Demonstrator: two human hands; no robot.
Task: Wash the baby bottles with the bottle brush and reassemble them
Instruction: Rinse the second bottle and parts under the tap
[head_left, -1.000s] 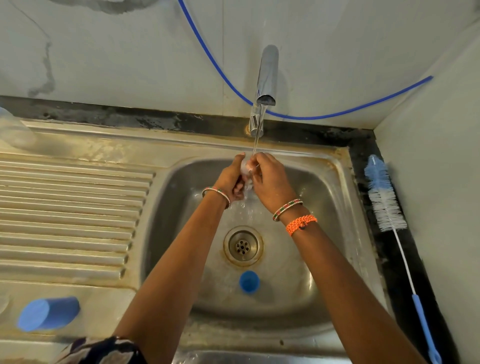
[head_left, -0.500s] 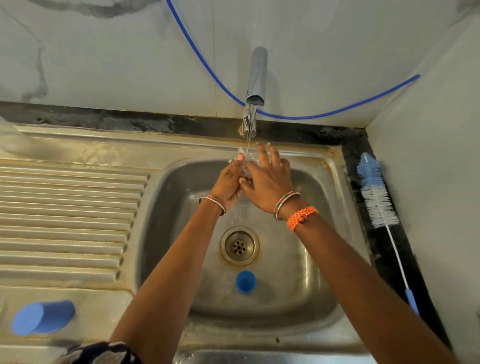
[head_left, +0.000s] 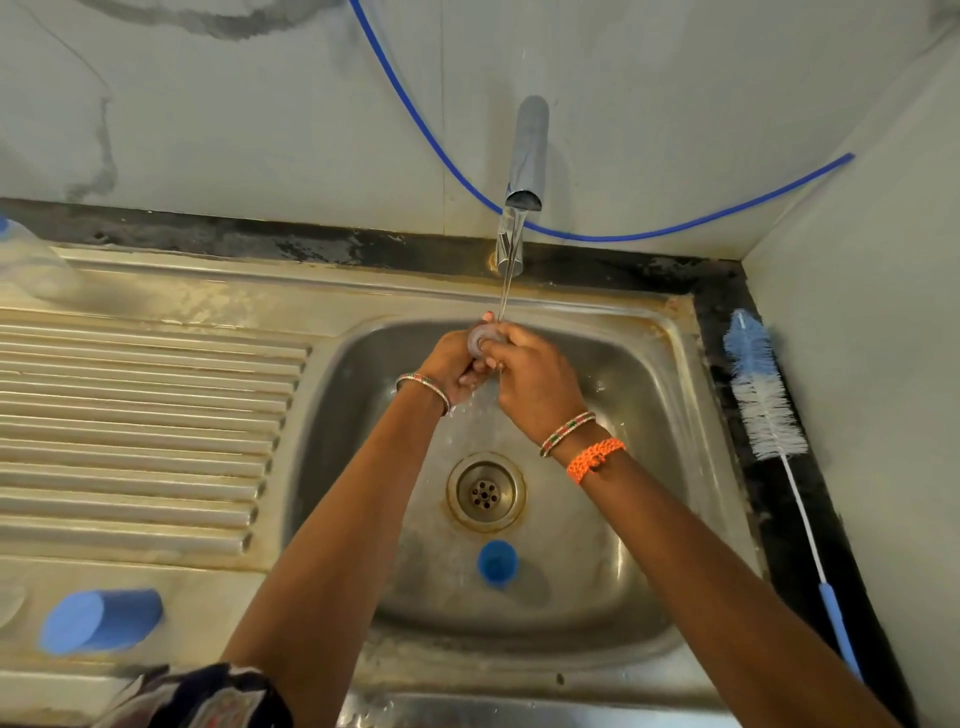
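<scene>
Both hands meet under the tap (head_left: 525, 156), over the back of the sink (head_left: 675, 415) bowl. Between them is a small clear teat (head_left: 478, 340), its round rim facing up and toward the camera; which way its tip points cannot be told, since the fingers hide it. The left hand (head_left: 454, 366) curls round the teat from the left, and the right hand (head_left: 535, 379) closes over it from the right, thumb pressed near the rim. A thin stream of water falls from the tap onto the teat. Both forearms reach up from the front edge of the sink, wrists bent slightly inward.

A blue cap (head_left: 497, 562) stands on the bowl floor just in front of the drain (head_left: 486, 491). The bottle brush (head_left: 774, 431) lies along the counter's right edge against the wall, bristles toward the back corner, handle toward the front. A blue cover (head_left: 98, 621) lies on its side near the front left edge of the draining board (head_left: 145, 415), long axis running left to right.
</scene>
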